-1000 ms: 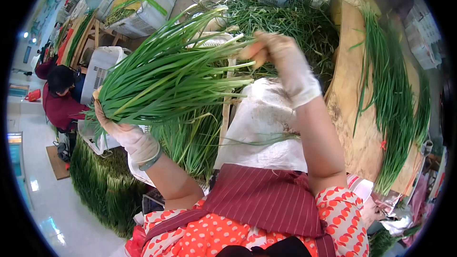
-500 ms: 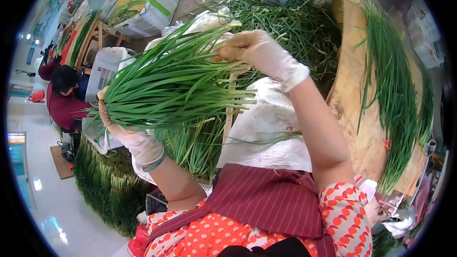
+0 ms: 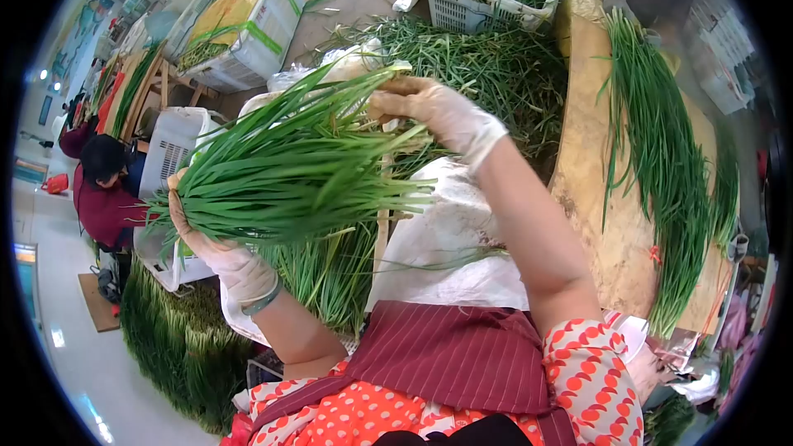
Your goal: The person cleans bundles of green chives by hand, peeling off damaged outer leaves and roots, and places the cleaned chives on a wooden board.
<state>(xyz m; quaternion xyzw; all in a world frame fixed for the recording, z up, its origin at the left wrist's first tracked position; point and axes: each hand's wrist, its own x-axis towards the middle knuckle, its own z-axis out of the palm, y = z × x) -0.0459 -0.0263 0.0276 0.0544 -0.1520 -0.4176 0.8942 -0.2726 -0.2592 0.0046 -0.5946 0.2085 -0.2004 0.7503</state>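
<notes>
Gripping the bunch of greens by its leafy end, your left hand has fingers curled round it. Bunch is sideways before you, stems right; your right hand is at its upper stems, fingers bent, can't tell if pinching; wooden board further right.

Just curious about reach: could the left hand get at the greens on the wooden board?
Probably not: the left hand holds a bundle, and the right arm lies between it and those greens.

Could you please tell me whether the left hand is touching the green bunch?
Touching: the head view shows the left hand curled around the green bunch.
</notes>
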